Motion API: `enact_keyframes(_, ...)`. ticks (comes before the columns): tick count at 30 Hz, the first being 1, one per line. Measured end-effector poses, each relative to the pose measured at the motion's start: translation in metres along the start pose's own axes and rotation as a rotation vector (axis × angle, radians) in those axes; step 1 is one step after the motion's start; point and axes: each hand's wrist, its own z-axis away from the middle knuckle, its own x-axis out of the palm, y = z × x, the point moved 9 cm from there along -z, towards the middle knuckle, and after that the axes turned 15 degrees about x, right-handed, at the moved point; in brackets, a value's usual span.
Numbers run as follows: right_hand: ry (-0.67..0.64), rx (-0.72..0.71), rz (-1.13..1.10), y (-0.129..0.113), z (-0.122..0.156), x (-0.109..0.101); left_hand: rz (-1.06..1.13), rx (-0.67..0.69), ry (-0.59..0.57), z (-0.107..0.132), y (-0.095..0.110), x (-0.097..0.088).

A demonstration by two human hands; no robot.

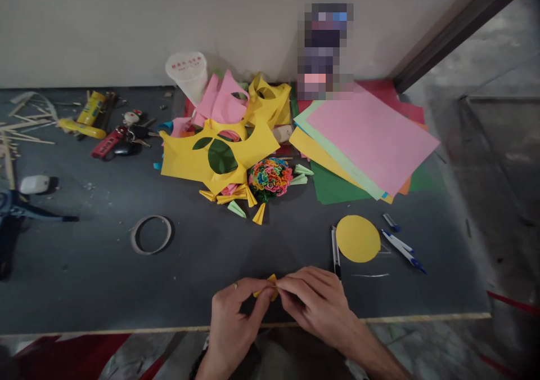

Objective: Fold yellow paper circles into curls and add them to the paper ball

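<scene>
Hands: left hand and right hand meet at the near edge, thumbs and forefingers pinching a small yellow paper piece between them.
Tabletop: dark grey, smooth and matt, with a pale, raw-looking front edge.
Sheet stack: flat coloured paper, fanned out; the pink sheet on top lies askew, one corner pointing right.
Cut yellow sheet: thin, curling, pierced by rounded holes, its long axis running roughly left to right.
White cup: tapered, with a round lid marked in red, leaning at the back.
Yellow disc: flat, round paper, to the right of the slim cutter, whose length runs away from the person.
Flower ball: tightly packed little paper curls in many colours.
Grey ring: a thin, hollow band lying by itself on the left.
Folded cones: creased yellow and green paper, narrow, pointing various ways.
Piece's direction: one corner points away from the person, another leftward; fingertips cover its middle, so its long axis is hard to judge.
</scene>
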Motion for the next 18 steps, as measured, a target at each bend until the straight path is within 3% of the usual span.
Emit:
enact_keyframes(10,0.001,0.021,-0.039,-0.001,-0.005,-0.003,-0.026,0.036,0.033,0.001,0.001,0.000)
enact_keyframes(18,-0.002,0.040,-0.025,0.003,-0.001,0.000,-0.102,0.139,0.060,0.000,0.013,-0.001)
